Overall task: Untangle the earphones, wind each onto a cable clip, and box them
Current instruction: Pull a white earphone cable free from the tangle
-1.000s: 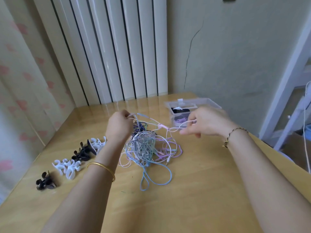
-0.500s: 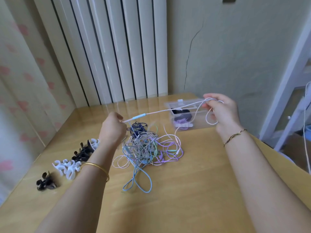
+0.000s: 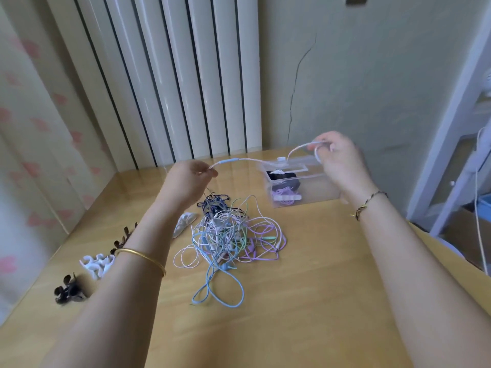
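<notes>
One pale earphone cable (image 3: 299, 147) hangs in the air between the two hands, with a single blue inline remote (image 3: 229, 160) just right of the left hand. The left hand (image 3: 186, 181) is closed, with thumb and fingertips pinching the cable's end. The right hand (image 3: 342, 166) is raised a little higher, its fingers curled round the cable's other end, and one loop of cable is wrapped over them.

Below and between the hands, one tangle of earphones (image 3: 228, 235) lies on the desk (image 3: 292, 301). It mixes blue, purple, white, green and dark navy cords, too knotted to count.

One clear plastic box (image 3: 305, 187) stands just below the right hand, to its left. It holds two bundles: a black one on top and a purple earphone (image 3: 283, 193) wound on a white clip beneath.

Four cable clips show around the left forearm. A white clip (image 3: 184, 224) lies just to its right, near the tangle. To its left, trailing back from the wrist, lie a dark clip (image 3: 125, 236) half hidden by the arm, a white clip (image 3: 97, 264) and a black clip (image 3: 69, 290).

Each wrist carries one bracelet: a gold bangle (image 3: 140, 257) on the left, a dark cord bracelet (image 3: 368, 205) on the right.
</notes>
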The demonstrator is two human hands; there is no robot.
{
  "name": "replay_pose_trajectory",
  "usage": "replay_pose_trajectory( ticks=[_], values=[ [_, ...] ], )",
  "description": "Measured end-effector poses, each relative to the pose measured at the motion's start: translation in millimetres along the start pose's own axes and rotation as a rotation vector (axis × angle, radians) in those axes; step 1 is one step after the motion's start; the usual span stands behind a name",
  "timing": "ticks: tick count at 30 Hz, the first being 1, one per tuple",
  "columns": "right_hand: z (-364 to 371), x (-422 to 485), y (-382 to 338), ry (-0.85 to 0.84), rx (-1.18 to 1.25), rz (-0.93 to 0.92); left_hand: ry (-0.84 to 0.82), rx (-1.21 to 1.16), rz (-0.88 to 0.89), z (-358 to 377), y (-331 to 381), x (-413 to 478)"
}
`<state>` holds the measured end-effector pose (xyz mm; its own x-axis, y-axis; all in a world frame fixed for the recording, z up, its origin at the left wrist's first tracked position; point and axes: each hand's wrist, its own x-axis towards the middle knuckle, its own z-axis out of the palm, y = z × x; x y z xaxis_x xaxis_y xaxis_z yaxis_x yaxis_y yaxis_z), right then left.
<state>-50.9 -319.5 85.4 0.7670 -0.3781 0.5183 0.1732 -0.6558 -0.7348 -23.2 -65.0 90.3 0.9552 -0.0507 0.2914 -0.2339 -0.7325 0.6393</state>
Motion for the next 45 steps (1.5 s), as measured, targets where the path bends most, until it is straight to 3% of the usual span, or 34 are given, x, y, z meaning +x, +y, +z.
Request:
replay_pose_trajectory(
  ticks=[3, 6, 8, 10, 13, 14, 19, 21, 24, 26, 28, 29, 31, 32, 34, 36, 40, 45],
  values=[
    [5.8, -10.8, 12.4, -0.424, -0.27, 0.044, 0.048, 0.149, 0.038, 1.3, 1.2, -0.2],
    [2.2, -33.8, 18.7, -0.905, -0.748, 0.101, -0.027, -0.058, 0.158, 2.1, 5.5, -3.4],
    [-4.8, -37.7, 17.1, -1.052, -0.784, 0.148, -0.15, -0.27, 0.17, 2.6, 12.8, -9.0],
    [-9.0, -34.0, 6.7, -1.002, -0.55, 0.09, -0.207, -0.34, 0.184, 4.2, 18.2, -9.9],
    [-4.6, -31.1, -22.9, -0.759, 0.068, 0.019, -0.243, -0.276, 0.259, 6.6, 26.9, -9.8],
    [-0.5, -30.1, -32.5, -0.7, 0.171, -0.003, -0.263, -0.267, 0.281, 6.2, 31.1, -10.5],
    [20.4, -33.6, -49.2, -0.513, 0.207, -0.244, -0.239, -0.259, 0.337, 1.7, 40.0, -10.9],
    [20.9, -36.0, -53.4, -0.425, 0.539, -0.125, -0.227, -0.223, 0.326, 1.0, 32.3, -8.4],
    [15.2, -33.7, -59.1, -0.347, 1.241, 0.151, -0.235, -0.183, 0.263, 7.1, 13.0, -5.3],
    [10.1, -32.1, -60.4, -0.34, 1.497, 0.276, -0.235, -0.16, 0.213, 14.0, 0.6, -4.5],
    [7.1, -32.3, -60.3, -0.298, 1.404, 0.352, -0.213, -0.092, 0.193, 22.9, -10.4, -2.4],
    [6.7, -34.5, -59.5, -0.262, 1.171, 0.306, -0.189, -0.06, 0.19, 26.8, -14.5, -1.1],
    [10.9, -38.2, -51.3, -0.243, 0.374, 0.089, -0.134, -0.055, 0.2, 31.9, -17.0, 0.3],
    [15.2, -39.4, -45.1, -0.31, 0.017, -0.011, -0.111, -0.081, 0.219, 33.7, -15.6, 0.4],
    [23.7, -42.7, -37.7, -0.529, -0.374, -0.134, -0.057, -0.144, 0.26, 35.9, -9.5, 0.9],
    [26.9, -42.1, -40.9, -0.587, -0.304, -0.206, 0.003, -0.218, 0.27, 37.4, -5.3, 2.6],
    [29.0, -25.6, -58.1, -0.284, 0.393, -0.119, -0.094, -0.215, 0.241, 45.4, -9.2, -1.8],
    [35.2, -11.1, -75.1, -0.277, 0.419, -0.148, -0.112, -0.205, 0.228, 52.2, -18.1, -1.7]
  ],
)
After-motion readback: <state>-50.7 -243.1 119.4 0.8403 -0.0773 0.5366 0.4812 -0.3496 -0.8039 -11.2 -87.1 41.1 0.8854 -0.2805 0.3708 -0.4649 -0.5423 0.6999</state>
